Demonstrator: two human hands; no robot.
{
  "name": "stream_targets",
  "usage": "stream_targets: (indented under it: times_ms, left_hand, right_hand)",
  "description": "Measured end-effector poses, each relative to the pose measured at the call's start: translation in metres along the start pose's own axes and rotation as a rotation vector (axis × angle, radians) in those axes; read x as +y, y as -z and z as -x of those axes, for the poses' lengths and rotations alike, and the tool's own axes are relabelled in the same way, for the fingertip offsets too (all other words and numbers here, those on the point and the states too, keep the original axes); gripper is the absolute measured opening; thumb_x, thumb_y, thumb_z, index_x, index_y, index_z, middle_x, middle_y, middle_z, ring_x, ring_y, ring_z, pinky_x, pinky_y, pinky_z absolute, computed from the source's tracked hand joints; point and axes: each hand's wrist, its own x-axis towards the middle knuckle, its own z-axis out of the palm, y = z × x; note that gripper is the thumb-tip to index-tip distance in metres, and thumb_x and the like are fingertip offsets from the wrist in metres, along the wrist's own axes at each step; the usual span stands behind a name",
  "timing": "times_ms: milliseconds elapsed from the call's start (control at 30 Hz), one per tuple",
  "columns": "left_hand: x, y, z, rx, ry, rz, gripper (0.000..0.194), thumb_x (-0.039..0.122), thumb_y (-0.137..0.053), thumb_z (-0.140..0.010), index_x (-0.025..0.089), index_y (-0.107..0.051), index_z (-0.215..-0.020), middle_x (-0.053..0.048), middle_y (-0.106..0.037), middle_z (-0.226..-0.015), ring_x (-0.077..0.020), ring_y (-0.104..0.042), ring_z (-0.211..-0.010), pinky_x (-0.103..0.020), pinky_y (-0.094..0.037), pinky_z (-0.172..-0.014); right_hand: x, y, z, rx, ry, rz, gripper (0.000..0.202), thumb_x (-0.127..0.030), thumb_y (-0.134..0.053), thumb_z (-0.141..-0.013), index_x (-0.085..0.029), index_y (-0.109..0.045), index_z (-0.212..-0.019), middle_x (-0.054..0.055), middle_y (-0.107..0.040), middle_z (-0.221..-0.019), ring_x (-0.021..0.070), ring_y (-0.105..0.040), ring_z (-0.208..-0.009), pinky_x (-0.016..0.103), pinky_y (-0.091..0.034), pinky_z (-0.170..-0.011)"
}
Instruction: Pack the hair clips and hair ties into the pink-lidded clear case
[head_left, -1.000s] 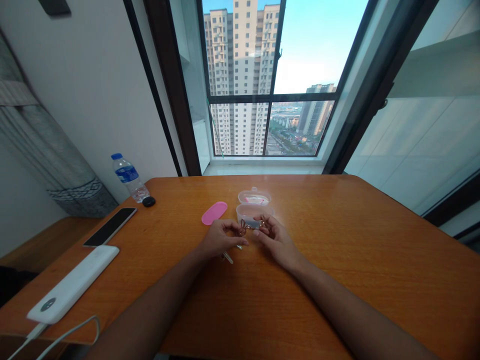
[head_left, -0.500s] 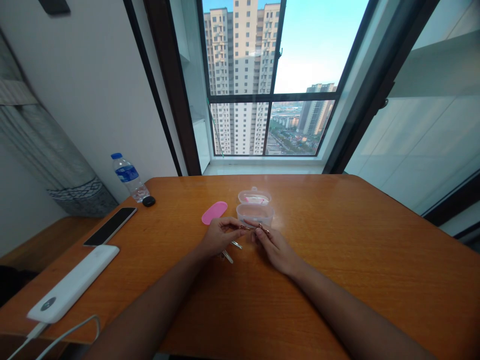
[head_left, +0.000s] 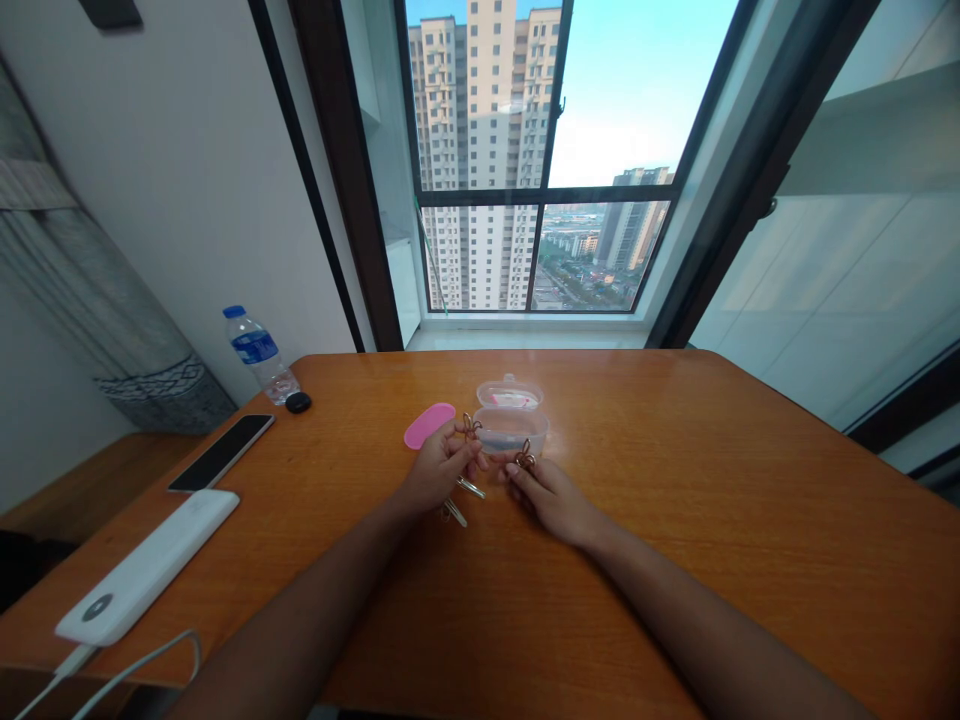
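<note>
Above a wooden counter (head_left: 720, 460), a person's left hand (head_left: 436, 474) pinches a small looped metal piece (head_left: 470, 427) beside the near left side of a clear plastic case (head_left: 543, 433), its loops standing free of the fingertips. The right hand (head_left: 556, 504), thumb drawn against fingers, grips a second looped piece (head_left: 525, 456) in front of the case. Whether the two pieces are linked cannot be told at this size.

Both are copper-toned and look like bent wire: likely light, fairly stiff, and smooth enough to turn in a loose pinch (a hard tug would sooner bend a loop than break it). The surest hold, judging by their shape, is thumb and fingertip at the thick of the coil, loops left clear so that they do not hook each other.

Close by the left hand, two slim silvery pieces (head_left: 471, 488) (head_left: 454, 514) lie on the counter, shiny and probably slippery, best taken by an end. A pink oval piece (head_left: 428, 426), seemingly thin and light, lies left of the case.
</note>
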Motion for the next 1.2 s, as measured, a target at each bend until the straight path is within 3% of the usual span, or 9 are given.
stream_targets:
  times_ms: [233,400,533,633,733,800,867,967,1200]
  left_hand:
    - [-0.007,0.001,-0.001,-0.026,-0.052,-0.080,0.033,0.045,-0.056,-0.091,0.013,-0.057,-0.099,0.001,-0.056,-0.071,-0.0087,-0.052,-0.058,-0.021,-0.043,-0.055]
    - [-0.005,-0.001,0.001,-0.019,-0.020,-0.121,0.043,0.046,-0.055,-0.091,0.011,-0.061,-0.114,0.002,-0.050,-0.066,-0.0099,-0.048,-0.059,-0.022,-0.042,-0.056]
    - [-0.002,0.000,0.001,-0.029,-0.011,-0.144,0.047,0.046,-0.058,-0.089,0.011,-0.064,-0.118,0.000,-0.056,-0.070,-0.0102,-0.051,-0.061,-0.022,-0.042,-0.056]
    - [0.000,0.001,0.001,-0.035,0.004,-0.155,0.048,0.046,-0.061,-0.087,0.010,-0.066,-0.118,-0.005,-0.066,-0.078,-0.0138,-0.059,-0.067,-0.025,-0.047,-0.061]
    - [0.001,0.001,0.002,-0.040,-0.010,-0.184,0.040,0.045,-0.064,-0.085,0.010,-0.073,-0.104,-0.011,-0.073,-0.098,-0.0209,-0.066,-0.085,-0.031,-0.052,-0.075]
    - [0.001,0.001,0.002,-0.056,-0.026,-0.189,0.036,0.044,-0.066,-0.084,0.011,-0.075,-0.097,-0.013,-0.073,-0.108,-0.0246,-0.066,-0.096,-0.035,-0.053,-0.084]
    - [0.001,0.001,0.002,-0.081,-0.030,-0.168,0.038,0.043,-0.067,-0.083,0.012,-0.074,-0.104,-0.012,-0.072,-0.112,-0.0263,-0.066,-0.102,-0.037,-0.053,-0.088]
    - [0.000,0.000,0.002,-0.128,-0.053,-0.148,0.042,0.040,-0.066,-0.084,0.014,-0.070,-0.117,-0.012,-0.070,-0.116,-0.0258,-0.065,-0.105,-0.037,-0.052,-0.092]
    - [0.004,-0.002,0.003,-0.150,-0.112,-0.119,0.034,0.036,-0.062,-0.088,0.016,-0.071,-0.114,-0.011,-0.070,-0.114,-0.0245,-0.063,-0.110,-0.037,-0.049,-0.097]
  right_hand:
    - [-0.008,0.000,-0.001,-0.045,-0.027,0.004,0.049,-0.051,-0.046,-0.096,-0.019,-0.050,-0.133,0.004,-0.065,-0.091,0.0141,-0.050,-0.067,0.029,-0.040,-0.062]
    - [-0.009,-0.002,0.001,-0.021,0.040,-0.062,0.038,-0.052,-0.044,-0.097,-0.020,-0.053,-0.116,0.004,-0.066,-0.087,0.0162,-0.055,-0.071,0.030,-0.044,-0.068]
    - [-0.014,-0.001,0.000,0.001,0.037,-0.009,0.036,-0.052,-0.050,-0.095,-0.018,-0.063,-0.095,0.004,-0.064,-0.081,0.0178,-0.057,-0.076,0.031,-0.046,-0.074]
    - [-0.017,0.000,-0.002,0.007,0.032,-0.054,0.033,-0.049,-0.059,-0.090,-0.019,-0.067,-0.101,0.005,-0.068,-0.091,0.0204,-0.061,-0.086,0.034,-0.047,-0.082]
    - [-0.017,0.000,-0.003,0.010,0.022,-0.116,0.032,-0.045,-0.062,-0.089,-0.020,-0.069,-0.108,0.006,-0.071,-0.098,0.0220,-0.063,-0.094,0.037,-0.047,-0.089]
    - [-0.016,0.000,-0.003,0.036,0.026,-0.124,0.032,-0.044,-0.065,-0.087,-0.021,-0.069,-0.109,0.006,-0.071,-0.099,0.0220,-0.064,-0.095,0.038,-0.047,-0.092]
    - [-0.017,0.001,-0.003,0.056,0.015,-0.134,0.034,-0.044,-0.067,-0.085,-0.021,-0.070,-0.109,0.006,-0.072,-0.098,0.0220,-0.065,-0.094,0.039,-0.047,-0.093]
    - [-0.022,0.000,-0.003,0.046,0.018,-0.175,0.036,-0.047,-0.069,-0.083,-0.021,-0.071,-0.108,0.006,-0.073,-0.102,0.0235,-0.065,-0.099,0.041,-0.046,-0.097]
    - [-0.027,0.001,-0.002,0.049,0.047,-0.156,0.035,-0.049,-0.066,-0.086,-0.021,-0.073,-0.106,0.006,-0.073,-0.103,0.0260,-0.062,-0.106,0.042,-0.043,-0.100]
